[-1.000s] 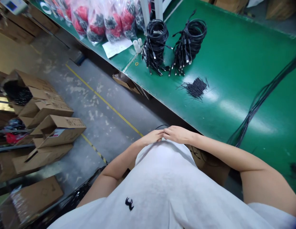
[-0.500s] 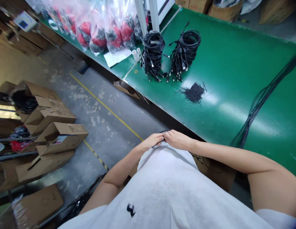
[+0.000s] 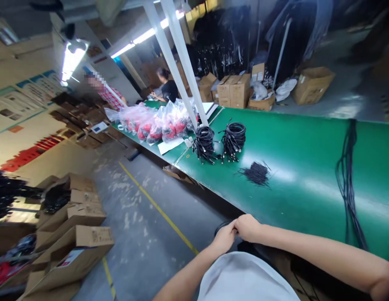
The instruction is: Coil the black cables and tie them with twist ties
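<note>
Close to my body, by the bench's front edge, my left hand (image 3: pixel 225 239) is closed around a coiled black cable (image 3: pixel 218 229); a dark loop of it shows past the fingers. My right hand (image 3: pixel 248 228) is closed against my left at the same coil, its fingertips hidden from view. On the green bench (image 3: pixel 295 138) ahead stand two bundles of coiled black cables (image 3: pixel 203 140) with pale metal plugs. Nearer to me lies a small pile of short black ties (image 3: pixel 256 173). Long loose black cables (image 3: pixel 348 179) stretch across the bench at right.
Clear bags with red and black contents (image 3: pixel 169 125) crowd the bench's far left, behind a white paper (image 3: pixel 170 145). White posts (image 3: pixel 182 62) rise there. Open cartons (image 3: pixel 88 246) line the floor at left. Two people (image 3: pixel 169 90) are at the far end.
My view has tilted up, bringing the room's far side into sight. Both hands have moved slightly away from my shirt, still together on the cable.
</note>
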Demonstrator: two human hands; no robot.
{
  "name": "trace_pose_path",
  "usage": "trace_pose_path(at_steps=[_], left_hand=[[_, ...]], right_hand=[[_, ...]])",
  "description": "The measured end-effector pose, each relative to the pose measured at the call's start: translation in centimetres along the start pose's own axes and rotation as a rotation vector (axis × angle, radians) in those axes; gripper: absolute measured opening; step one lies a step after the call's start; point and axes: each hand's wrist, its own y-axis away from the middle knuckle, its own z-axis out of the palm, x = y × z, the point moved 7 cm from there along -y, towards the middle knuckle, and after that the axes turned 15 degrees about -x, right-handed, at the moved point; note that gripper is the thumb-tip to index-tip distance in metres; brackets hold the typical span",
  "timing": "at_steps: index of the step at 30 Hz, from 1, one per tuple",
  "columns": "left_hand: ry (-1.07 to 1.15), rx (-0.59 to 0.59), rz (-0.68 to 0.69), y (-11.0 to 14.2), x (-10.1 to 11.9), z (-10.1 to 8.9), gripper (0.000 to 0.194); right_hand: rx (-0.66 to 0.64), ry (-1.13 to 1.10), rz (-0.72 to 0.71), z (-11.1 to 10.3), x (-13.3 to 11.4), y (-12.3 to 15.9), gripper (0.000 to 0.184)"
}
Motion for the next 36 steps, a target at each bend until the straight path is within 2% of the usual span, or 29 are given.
trace_pose_path(at_steps=[4, 5, 7, 9, 11, 14, 17, 19, 21, 22, 25, 26, 28, 30, 32, 33, 34, 36], left_hand=[[0.105, 0.238, 0.090, -1.3, 0.8, -0.4, 0.058], [0.130, 0.273, 0.106, -1.4, 1.0, -0.8, 0.060], [0.100, 0.260, 0.135, -1.4, 1.3, -1.8, 0.058], [-0.108, 0.176, 0.169, -1.1, 2.1, -3.3, 0.054], [-0.437, 0.130, 0.179, -0.8, 2.8, -5.2, 0.053], [-0.825, 0.166, 0.214, -1.1, 3.7, -7.5, 0.064], [-0.962, 0.143, 0.253, -2.9, 4.3, -7.3, 0.056], [-0.915, 0.157, 0.144, -4.3, 3.7, -6.4, 0.046], [-0.720, 0.228, 0.018, -4.7, 2.5, -5.3, 0.041], [-0.587, 0.240, -0.001, -4.5, 1.9, -4.5, 0.040], [-0.333, 0.114, 0.133, -3.2, 1.3, -2.1, 0.030], [-0.341, 0.119, 0.188, -2.5, 1.5, -2.2, 0.029], [-0.472, 0.223, 0.262, -1.5, 2.4, -3.8, 0.039], [-0.620, 0.278, 0.250, -1.6, 3.2, -5.4, 0.050], [-0.687, 0.209, 0.167, -3.0, 3.5, -6.1, 0.034], [-0.687, 0.197, 0.110, -3.5, 3.6, -6.2, 0.023], [-0.679, 0.216, 0.046, -3.9, 3.6, -6.1, 0.021], [-0.614, 0.312, -0.046, -3.7, 3.5, -5.5, 0.027]], right_hand=[[0.100, -0.151, 0.111, -1.3, 3.0, -1.0, 0.038], [0.121, -0.183, 0.122, -1.7, 3.5, -1.1, 0.041], [0.159, -0.229, 0.121, -2.2, 4.2, -1.1, 0.043], [0.211, -0.234, 0.090, -2.5, 4.2, -0.7, 0.040], [0.255, -0.184, 0.020, -2.3, 3.5, -0.3, 0.035], [0.295, -0.057, -0.093, -1.7, 2.1, -0.1, 0.028], [0.320, 0.040, -0.095, -1.7, 1.9, -1.0, 0.026], [0.307, 0.071, -0.026, -2.2, 2.7, -1.8, 0.025], [0.293, 0.072, 0.049, -2.8, 3.8, -2.5, 0.026], [0.289, 0.071, 0.075, -3.0, 4.3, -2.7, 0.026], [0.277, 0.082, 0.091, -2.6, 4.7, -2.7, 0.023], [0.271, 0.108, 0.071, -2.3, 4.4, -2.5, 0.022], [0.281, 0.215, -0.015, -1.7, 3.0, -1.8, 0.021], [0.329, 0.347, -0.135, -1.5, 1.2, -1.0, 0.019], [0.363, 0.395, -0.201, -1.8, 0.3, -0.7, 0.017], [0.356, 0.372, -0.189, -2.2, 0.5, -0.9, 0.017], [0.337, 0.331, -0.150, -2.7, 0.9, -1.2, 0.016], [0.291, 0.245, -0.041, -3.4, 2.4, -2.1, 0.016]])
